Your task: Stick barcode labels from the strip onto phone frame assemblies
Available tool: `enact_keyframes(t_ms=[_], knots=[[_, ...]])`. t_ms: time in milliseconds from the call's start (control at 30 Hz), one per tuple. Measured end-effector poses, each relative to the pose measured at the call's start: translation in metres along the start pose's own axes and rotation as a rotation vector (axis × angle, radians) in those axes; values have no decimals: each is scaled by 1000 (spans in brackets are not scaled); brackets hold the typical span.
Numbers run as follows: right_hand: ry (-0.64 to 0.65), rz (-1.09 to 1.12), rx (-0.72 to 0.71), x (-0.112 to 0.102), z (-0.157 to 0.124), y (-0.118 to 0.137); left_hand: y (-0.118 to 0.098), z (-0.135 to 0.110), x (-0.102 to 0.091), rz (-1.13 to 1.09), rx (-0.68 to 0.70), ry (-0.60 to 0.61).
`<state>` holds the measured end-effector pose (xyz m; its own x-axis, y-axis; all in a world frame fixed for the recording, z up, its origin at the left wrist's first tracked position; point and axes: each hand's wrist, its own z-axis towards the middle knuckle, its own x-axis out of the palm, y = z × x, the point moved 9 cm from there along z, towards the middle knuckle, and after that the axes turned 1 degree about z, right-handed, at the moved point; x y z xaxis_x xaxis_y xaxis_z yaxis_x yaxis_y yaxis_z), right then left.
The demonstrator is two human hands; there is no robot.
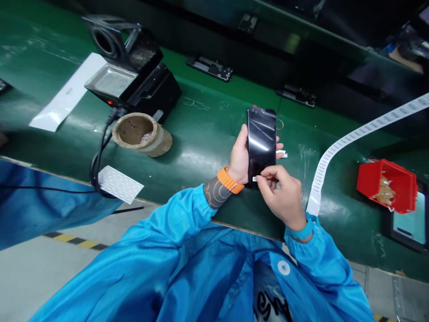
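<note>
1. Cradling the phone [262, 138] just right of frame centre, the left hand [239, 157] curls around it.
2. The right hand [283, 194] pinches a small label [254, 179] at its lower end.
3. Probably light, stiff, slippery, fragile: side edges suit gripping.

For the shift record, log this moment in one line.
left hand: holding dark phone | right hand: at small white label, phone's near end | rightward: red bin on green bench

At the upper left of the frame, a round brown cardboard tube [162, 142] stands beside a black boxy device [157, 91] with a silver metal tray [112, 80]. At right, a red plastic bin [368, 179] holds thin tan bands [384, 193].
</note>
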<state>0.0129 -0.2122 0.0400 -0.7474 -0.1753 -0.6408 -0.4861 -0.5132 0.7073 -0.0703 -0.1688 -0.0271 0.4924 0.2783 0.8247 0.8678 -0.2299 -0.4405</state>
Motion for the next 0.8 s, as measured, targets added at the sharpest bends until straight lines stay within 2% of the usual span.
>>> enact_keyframes(t_ms=[100,233,333,400,467,533,633,733,800], knots=[[12,-73,-68,4,1,0,1,-2,-2,-12,-24,8],[1,-124,93,0,4,-32,1,-5,-2,-34,-73,20],[-91,-24,156,-9,4,-45,-10,-2,-14,-23,78,-111],[-74,139,150,-5,5,-44,-19,-3,-25,40,220,-217],[-39,220,163,-1,6,-44,-21,-2,-26,119,275,-230],[-49,276,227,-1,7,-51,-18,-1,-21,149,252,-161],[-27,541,357,4,5,-67,-15,-1,-12,95,180,-55],[105,716,425,21,1,-70,0,-2,0,22,-15,85],[141,646,424,24,0,-67,14,-6,9,-12,-183,203]])
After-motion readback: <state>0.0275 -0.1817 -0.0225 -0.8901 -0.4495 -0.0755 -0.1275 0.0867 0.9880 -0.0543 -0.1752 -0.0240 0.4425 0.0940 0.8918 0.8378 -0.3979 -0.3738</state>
